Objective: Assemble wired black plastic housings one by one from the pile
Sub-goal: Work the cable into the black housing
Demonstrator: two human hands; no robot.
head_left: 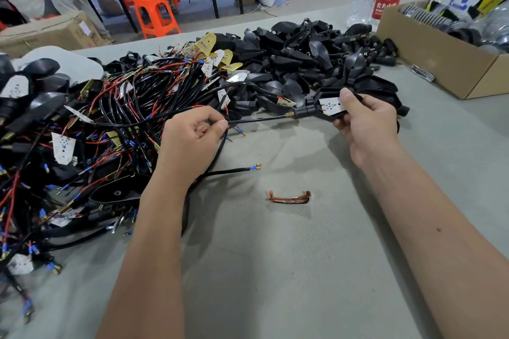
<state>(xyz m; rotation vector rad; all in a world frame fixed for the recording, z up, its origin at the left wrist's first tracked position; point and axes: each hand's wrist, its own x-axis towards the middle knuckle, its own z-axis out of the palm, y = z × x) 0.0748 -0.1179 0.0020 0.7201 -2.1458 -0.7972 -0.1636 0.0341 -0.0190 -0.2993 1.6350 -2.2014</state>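
- Right hand (366, 121) grips a black housing (330, 107) just above the table (275, 270), at about 2 o'clock from the frame's middle; thumb presses flat on the white LED board (332, 106) seated inside, fingers curl underneath
- Left hand (192, 132) sits at about 10 o'clock, fingers curled, pinching a black cable (261, 118) with red wire showing in the fist; the cable runs straight to the brass-tipped neck of the housing
- Judgement: housing is light, rigid plastic, smooth-looking, so it could twist in the grip; best taken by the two long edges of the shell, as now, not by the neck
- Judgement: LED board looks thin and brittle; press it near the rim, keep the thumb off the small emitters
- Judgement: cable is limp and springy; hold close to the neck for control, and never pull on the thin red wire or its crimped ends
- Wire pile (110, 124) lies at 9 to 10 o'clock, badly tangled; judgement: a tug would drag neighbours along
- Pile of empty black shells (303, 58) at 12 to 1 o'clock, cardboard box (429, 60) at 2 o'clock beyond it
- Small orange clip (289, 197) lies alone on the table at 6 o'clock from the housing, well apart from both hands
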